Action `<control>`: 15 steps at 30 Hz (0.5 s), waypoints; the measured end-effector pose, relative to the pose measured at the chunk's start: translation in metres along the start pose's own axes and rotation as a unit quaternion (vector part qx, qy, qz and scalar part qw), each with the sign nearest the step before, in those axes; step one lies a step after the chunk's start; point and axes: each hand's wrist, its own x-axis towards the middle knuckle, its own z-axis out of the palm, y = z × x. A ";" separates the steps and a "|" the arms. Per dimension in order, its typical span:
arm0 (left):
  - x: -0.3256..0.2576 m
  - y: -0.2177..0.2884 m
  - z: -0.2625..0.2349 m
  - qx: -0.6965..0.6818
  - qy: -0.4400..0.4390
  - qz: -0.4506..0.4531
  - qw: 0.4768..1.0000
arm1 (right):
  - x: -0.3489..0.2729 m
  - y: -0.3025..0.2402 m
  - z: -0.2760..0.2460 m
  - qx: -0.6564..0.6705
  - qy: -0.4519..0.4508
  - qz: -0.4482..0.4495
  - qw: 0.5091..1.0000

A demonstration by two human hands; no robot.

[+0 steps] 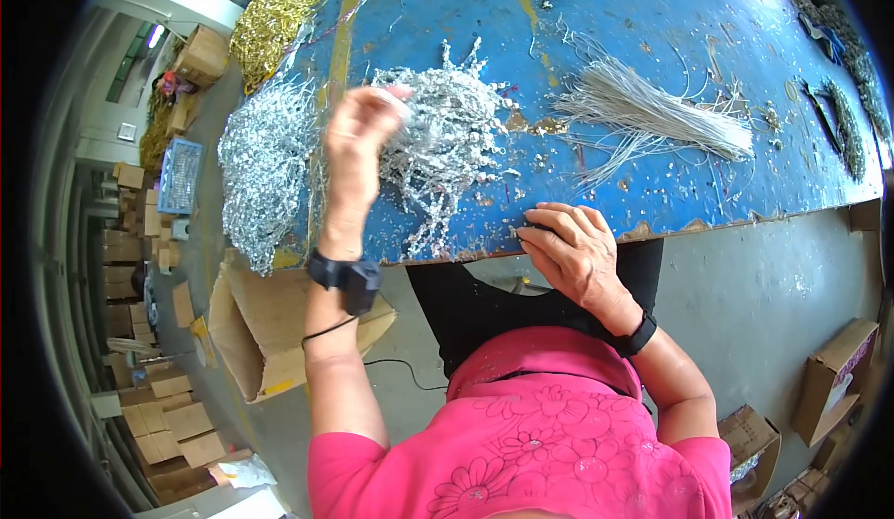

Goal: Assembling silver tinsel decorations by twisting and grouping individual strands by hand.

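My left hand point(358, 133) is raised at the left edge of a tangled pile of silver beaded strands point(442, 114). Motion smears its fingers, so what they hold, if anything, does not show. Down at the table's near edge, my right hand point(579, 254) rests with its fingers curled in. Something small and dark shows under those fingers, too hidden to name. A second silver heap point(265, 161) hangs over the table's left side. To the right of the middle pile lies a bundle of thin pale wires point(656, 114), fanned out at its left end.
The worn blue table point(484, 16) carries scattered silver bits. Gold strands point(279, 30) lie at the far left, dark pliers point(819, 114) at the right. An open cardboard box point(279, 333) stands below the left edge; more boxes point(168, 417) line the floor.
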 end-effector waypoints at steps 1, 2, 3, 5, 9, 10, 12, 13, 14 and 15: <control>0.007 0.010 -0.014 -0.039 0.030 0.019 0.999 | 0.001 -0.002 0.002 0.003 -0.003 -0.003 1.000; 0.016 0.021 -0.024 -0.081 0.057 0.037 0.994 | 0.000 -0.002 0.003 -0.001 0.001 -0.006 1.000; 0.030 0.025 -0.027 -0.086 0.076 0.074 0.991 | -0.003 0.003 0.002 -0.017 0.006 0.000 1.000; 0.043 0.057 -0.044 -0.068 0.128 0.167 0.975 | -0.002 0.003 0.000 -0.016 0.010 -0.002 1.000; 0.038 0.103 -0.059 -0.029 0.238 0.344 0.908 | 0.001 0.000 0.000 -0.013 0.027 0.001 1.000; 0.029 0.110 -0.058 -0.011 0.257 0.382 0.888 | 0.002 -0.002 0.000 -0.016 0.025 0.002 1.000; 0.010 0.105 -0.040 0.005 0.304 0.392 0.868 | 0.003 -0.002 -0.003 0.006 0.013 0.003 1.000; -0.003 0.098 -0.030 0.043 0.287 0.380 0.878 | 0.001 0.000 -0.006 0.032 0.005 0.006 0.999; -0.020 0.092 -0.027 0.087 0.271 0.369 0.885 | 0.002 0.001 -0.010 0.034 0.006 0.004 0.999; -0.033 0.077 -0.028 0.139 0.240 0.374 0.885 | 0.000 0.005 -0.016 0.024 0.025 0.008 0.999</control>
